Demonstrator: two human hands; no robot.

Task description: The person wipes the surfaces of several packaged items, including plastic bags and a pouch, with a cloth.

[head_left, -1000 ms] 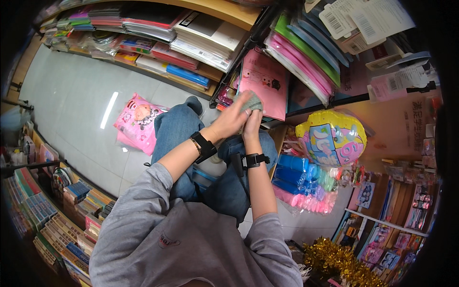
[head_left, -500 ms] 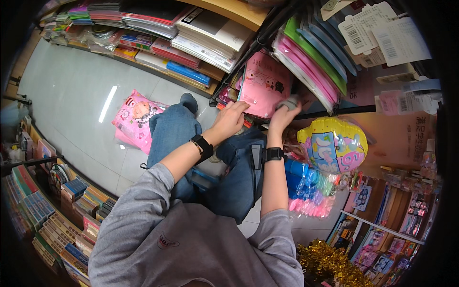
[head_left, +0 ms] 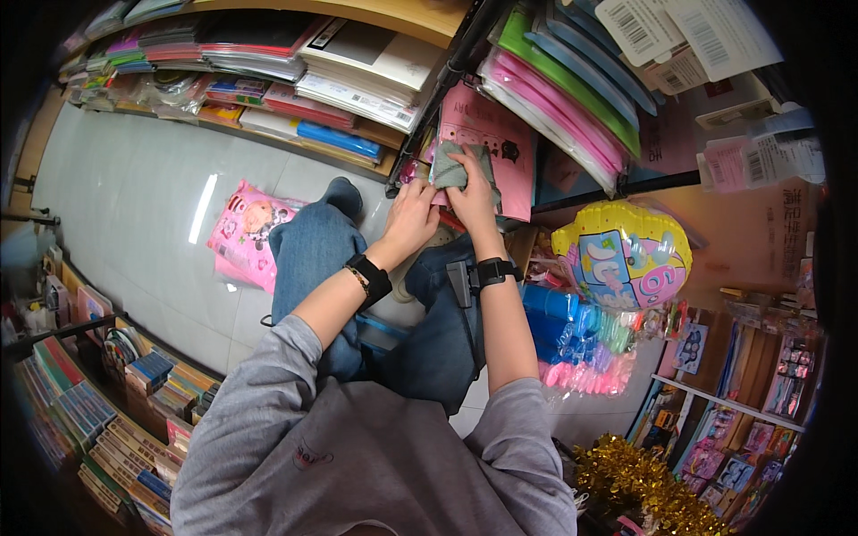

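Beside the black post [head_left: 454, 64], the R hand [head_left: 474, 192] was closed on a cloth [head_left: 465, 170], fingers over its top, thumb at the near side. The cloth was grey-green, matte, soft-looking, bunched, & lay against the pink folder [head_left: 516, 174], a flat, smooth piece w/ printed figures & straight sides. The L hand [head_left: 411, 217] sat at the folder's lower L corner, just beside the R hand, fingers bent & bunched; couldn't tell if it was pinching the edge.

Up & R, plastic sleeves [head_left: 563, 103] hung in thin layers, green, pink & blue, their slick edges close to the folder's R side. Below those, a balloon [head_left: 621, 255] bulged, round, shiny foil, mostly yellow, near the R forearm. Blue packs [head_left: 550, 326] in crinkly clear wrap lay just under it.

Room for the R hand was tight: sleeves on one side, post on the other. Room to the L was wider: glossy tile floor [head_left: 134, 179] ran btwn the paper stacks [head_left: 371, 67], w/ their crisp squared edges, & the books [head_left: 116, 438] at lower L. A pink bag [head_left: 255, 234], glossy & puffed, lay on that floor near the denim knee [head_left: 313, 255]. Gold tinsel [head_left: 643, 478], spiky & curled, filled the lower R.
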